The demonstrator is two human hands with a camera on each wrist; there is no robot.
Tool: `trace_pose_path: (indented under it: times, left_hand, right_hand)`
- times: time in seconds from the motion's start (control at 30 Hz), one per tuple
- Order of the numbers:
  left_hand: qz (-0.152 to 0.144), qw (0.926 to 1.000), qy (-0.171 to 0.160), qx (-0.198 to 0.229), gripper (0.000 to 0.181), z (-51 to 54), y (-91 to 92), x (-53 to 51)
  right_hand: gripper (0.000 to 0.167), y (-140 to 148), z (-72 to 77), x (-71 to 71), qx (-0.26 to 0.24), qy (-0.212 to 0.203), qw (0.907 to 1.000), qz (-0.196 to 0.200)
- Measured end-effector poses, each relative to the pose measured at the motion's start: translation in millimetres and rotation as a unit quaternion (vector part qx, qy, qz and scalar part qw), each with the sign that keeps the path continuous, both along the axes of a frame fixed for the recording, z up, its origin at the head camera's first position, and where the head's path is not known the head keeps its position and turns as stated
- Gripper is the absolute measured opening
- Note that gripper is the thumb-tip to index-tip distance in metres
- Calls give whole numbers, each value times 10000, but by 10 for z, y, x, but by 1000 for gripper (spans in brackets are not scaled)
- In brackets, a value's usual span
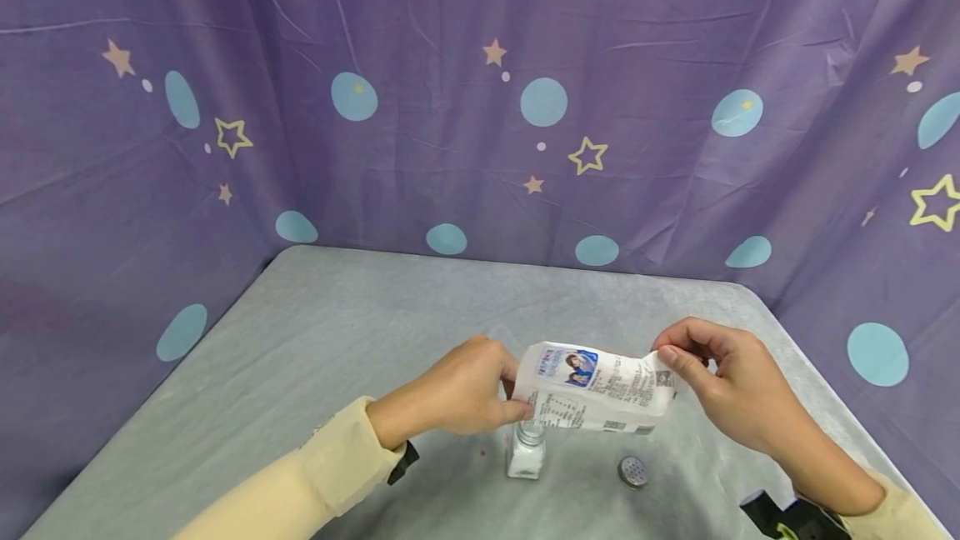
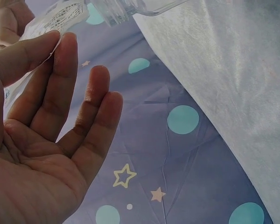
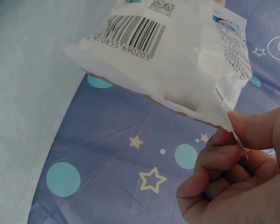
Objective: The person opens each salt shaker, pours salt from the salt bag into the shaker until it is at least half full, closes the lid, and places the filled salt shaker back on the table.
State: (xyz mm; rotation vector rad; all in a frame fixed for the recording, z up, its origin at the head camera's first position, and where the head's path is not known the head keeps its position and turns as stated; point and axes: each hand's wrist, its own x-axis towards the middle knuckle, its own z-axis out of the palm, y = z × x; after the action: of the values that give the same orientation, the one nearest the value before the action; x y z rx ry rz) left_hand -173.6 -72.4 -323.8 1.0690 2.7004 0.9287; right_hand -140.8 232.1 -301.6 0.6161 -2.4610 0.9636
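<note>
A white printed packet (image 1: 622, 394) is stretched sideways between both hands, above the table. My left hand (image 1: 467, 388) pinches its left end between thumb and fingers; in the left wrist view the other fingers stand loose. At the far end my right hand (image 1: 742, 390) pinches a corner of the packet, whose barcode side (image 3: 135, 37) shows in the right wrist view. Right below the packet's left end stands a small clear glass bottle (image 1: 526, 461) with white contents, its threaded neck uncovered. Whether packet and neck touch, I cannot tell.
A round metal lid with holes (image 1: 633, 472) lies on the table to the right of the bottle. Grey cloth covers the table (image 1: 360, 315). A purple patterned curtain (image 1: 450, 107) hangs behind and at the sides.
</note>
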Motion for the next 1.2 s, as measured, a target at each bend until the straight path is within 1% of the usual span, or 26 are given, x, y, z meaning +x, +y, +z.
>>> trace_pose_path:
  times: [0.2,0.33,0.47,0.6,0.83,1.0,1.2]
  left_hand:
    - [-62,10000,-34,50,4,23,1,12]
    - [-66,9999,-69,132,2,34,3,17]
    - [-100,9997,66,222,10,41,7,16]
    - [-168,9993,184,287,16,52,5,12]
    - [-213,9991,198,315,15,69,8,-1]
    - [-234,9983,400,346,14,71,24,-4]
    - [-182,9977,544,352,11,74,48,7]
  right_hand:
    - [22,51,-55,-45,16,30,10000,-34]
    - [20,80,-102,-74,55,-92,9999,-99]
    - [18,100,-131,-87,182,-215,9994,-183]
    - [18,118,-159,-105,243,-287,9992,-148]
    - [15,168,-243,-144,243,-688,9973,37]
    - [15,196,-294,-171,284,-980,9946,201]
    - [15,220,-355,-201,364,-1372,9892,363]
